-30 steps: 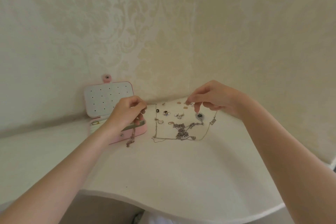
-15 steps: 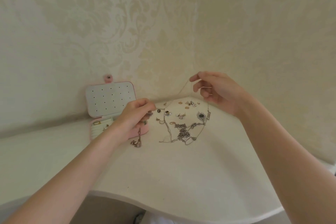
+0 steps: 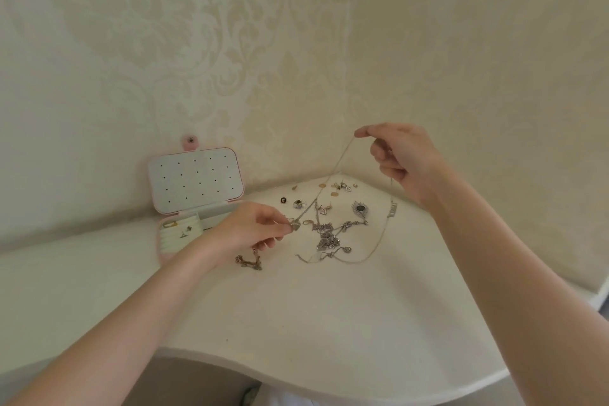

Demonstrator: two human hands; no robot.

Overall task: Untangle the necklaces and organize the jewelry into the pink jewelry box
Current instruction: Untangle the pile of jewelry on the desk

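Note:
The pink jewelry box (image 3: 197, 175) stands open against the wall at the left, with small pieces lying on its cream ring rolls (image 3: 179, 231). My right hand (image 3: 400, 155) is raised above the corner and pinches a thin silver chain (image 3: 339, 161) that runs down to my left hand (image 3: 253, 229). That hand pinches the chain's small pendant (image 3: 294, 226) just above the table. A tangle of silver necklaces (image 3: 329, 237) lies between my hands. A short dark chain (image 3: 249, 261) lies below my left hand.
Loose earrings and rings (image 3: 339, 188) are scattered near the wall corner, with a dark oval pendant (image 3: 360, 209) and a bar pendant (image 3: 392, 209) to the right. The white table (image 3: 296, 323) has a curved front edge. Patterned walls close in behind.
My right hand has risen from the table with the thin chain, drawing it taut. My left hand has moved right off the box and taken the pendant; the short dark chain now lies on the table.

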